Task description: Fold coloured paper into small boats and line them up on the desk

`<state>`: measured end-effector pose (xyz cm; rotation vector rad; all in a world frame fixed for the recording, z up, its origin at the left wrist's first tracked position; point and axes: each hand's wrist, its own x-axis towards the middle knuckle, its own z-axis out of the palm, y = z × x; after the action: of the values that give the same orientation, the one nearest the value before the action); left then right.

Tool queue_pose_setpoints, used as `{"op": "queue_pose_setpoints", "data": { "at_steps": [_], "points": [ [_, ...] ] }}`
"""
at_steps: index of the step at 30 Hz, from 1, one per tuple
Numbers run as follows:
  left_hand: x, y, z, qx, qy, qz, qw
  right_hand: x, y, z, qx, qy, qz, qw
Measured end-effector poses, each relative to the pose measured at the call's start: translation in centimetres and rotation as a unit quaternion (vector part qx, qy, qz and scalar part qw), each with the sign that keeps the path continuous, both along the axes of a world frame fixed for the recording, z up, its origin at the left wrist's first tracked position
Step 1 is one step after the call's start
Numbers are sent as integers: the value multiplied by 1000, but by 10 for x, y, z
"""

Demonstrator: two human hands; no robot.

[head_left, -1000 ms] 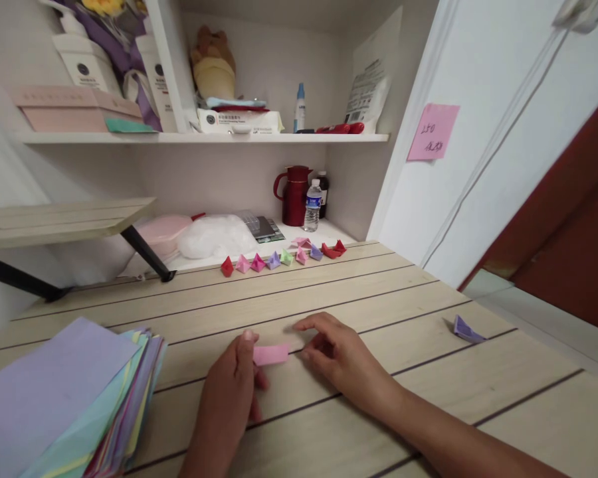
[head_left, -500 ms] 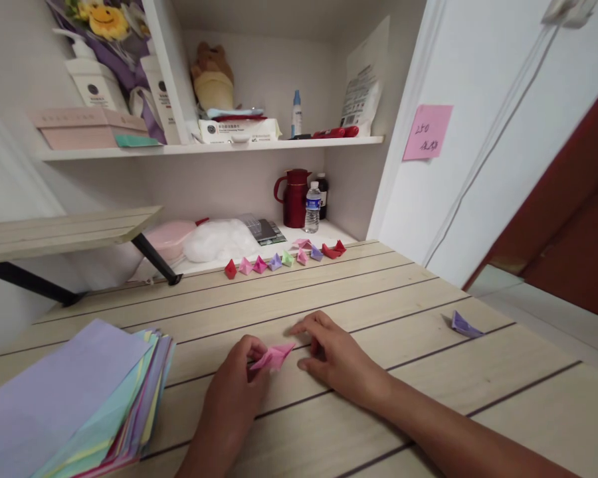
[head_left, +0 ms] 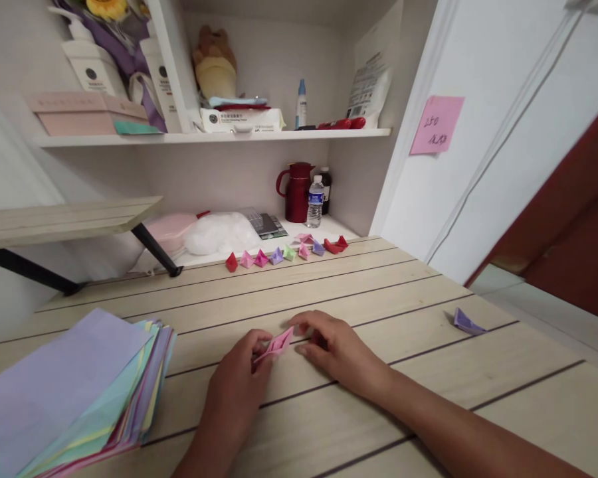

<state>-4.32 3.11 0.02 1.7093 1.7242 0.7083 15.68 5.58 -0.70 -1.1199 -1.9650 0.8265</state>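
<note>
A small pink folded paper (head_left: 278, 344) is pinched between both my hands just above the wooden table (head_left: 329, 292). My left hand (head_left: 239, 385) grips its lower left end with closed fingers. My right hand (head_left: 339, 348) holds its upper right end with curled fingertips. The paper is opened up into a narrow boat-like shape. A stack of coloured paper sheets (head_left: 70, 392) lies to the left of my left hand.
A row of several small folded paper pieces (head_left: 284, 252) lines the table's far edge. One purple folded piece (head_left: 467, 322) lies at the right. Behind stand a red jug (head_left: 297, 192), a water bottle (head_left: 315, 202) and shelves; a pink note (head_left: 436, 125) hangs on the wall.
The pink paper went from a flat strip on the table to a raised, opened shape held between both hands. My hands drew slightly closer together.
</note>
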Motion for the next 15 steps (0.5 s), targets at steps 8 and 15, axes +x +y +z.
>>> {"op": "queue_pose_setpoints", "data": {
  "at_steps": [8, 15],
  "points": [
    [1, -1, -4, 18, 17, -19, 1000, 1, 4, -8, 36, -8, 32, 999],
    [2, -2, -3, 22, 29, -18, 999, -3, 7, -5, 64, 12, 47, 997]
  ]
}}
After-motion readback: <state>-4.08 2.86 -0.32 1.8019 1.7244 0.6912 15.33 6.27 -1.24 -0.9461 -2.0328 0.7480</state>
